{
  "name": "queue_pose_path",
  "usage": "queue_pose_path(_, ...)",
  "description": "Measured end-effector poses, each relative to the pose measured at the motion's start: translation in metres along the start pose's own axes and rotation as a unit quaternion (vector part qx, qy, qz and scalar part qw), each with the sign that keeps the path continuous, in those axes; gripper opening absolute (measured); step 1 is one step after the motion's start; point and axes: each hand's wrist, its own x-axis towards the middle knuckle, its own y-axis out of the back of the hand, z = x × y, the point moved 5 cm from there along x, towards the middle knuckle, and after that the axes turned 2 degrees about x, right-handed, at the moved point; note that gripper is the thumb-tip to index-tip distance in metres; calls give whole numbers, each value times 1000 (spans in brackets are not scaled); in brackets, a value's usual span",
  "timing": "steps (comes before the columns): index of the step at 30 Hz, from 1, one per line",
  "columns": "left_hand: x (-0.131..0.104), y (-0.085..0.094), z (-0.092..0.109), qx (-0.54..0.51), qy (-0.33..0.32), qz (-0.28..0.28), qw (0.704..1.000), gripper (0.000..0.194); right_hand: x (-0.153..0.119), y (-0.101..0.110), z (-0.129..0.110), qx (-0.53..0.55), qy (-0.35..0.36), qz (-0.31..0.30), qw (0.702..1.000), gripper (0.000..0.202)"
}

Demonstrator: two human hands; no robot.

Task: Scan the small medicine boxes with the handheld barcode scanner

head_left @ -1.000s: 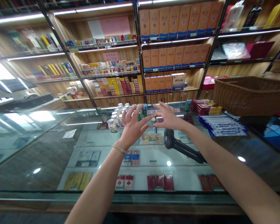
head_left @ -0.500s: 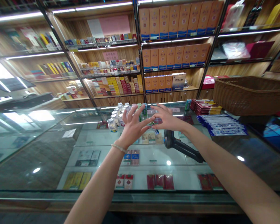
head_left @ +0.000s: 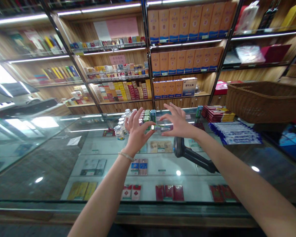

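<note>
A small green tube-shaped container [head_left: 162, 127] lies sideways in the air above the glass counter. My left hand [head_left: 137, 131] pinches its left end, the other fingers raised and spread. At the tube's right end, my right hand [head_left: 179, 123] has its thumb below and its fingers curved above, gripping it. Just beyond my left hand stand white-capped small bottles [head_left: 119, 132] and rows of green-topped containers [head_left: 147, 115]. A taller green-blue cylinder [head_left: 153, 115] stands at the end of those rows. Below my right hand rests a black handheld scanner [head_left: 193, 155].
The glass display counter [head_left: 148, 206] holds cigarette packs [head_left: 169, 192] under its top. To the right are blue-white packets [head_left: 234, 132], stacked red packets [head_left: 213, 113] and a wicker basket [head_left: 263, 102]. Shelves with orange boxes [head_left: 185, 21] line the back wall.
My hands have drawn slightly apart. The tube, tilted and mostly hidden between my fingers before, is now level and in plain sight between them.
</note>
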Motion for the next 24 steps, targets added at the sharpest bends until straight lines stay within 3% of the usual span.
queue_pose_path(5,2,1,-8,-8,35,25,999,25,-2,2,4,-71,15,61,995,34)
queue_pose_path(12,1,-5,0,7,60,-15,998,21,-9,9,-1,-144,54,122,981,18)
queue_pose_path(17,-1,-8,16,33,12,-53,998,17,-22,7,-3,-201,76,112,970,14)
queue_pose_path(24,-4,-13,22,19,12,-61,998,17,-38,13,1,-203,28,55,977,26)
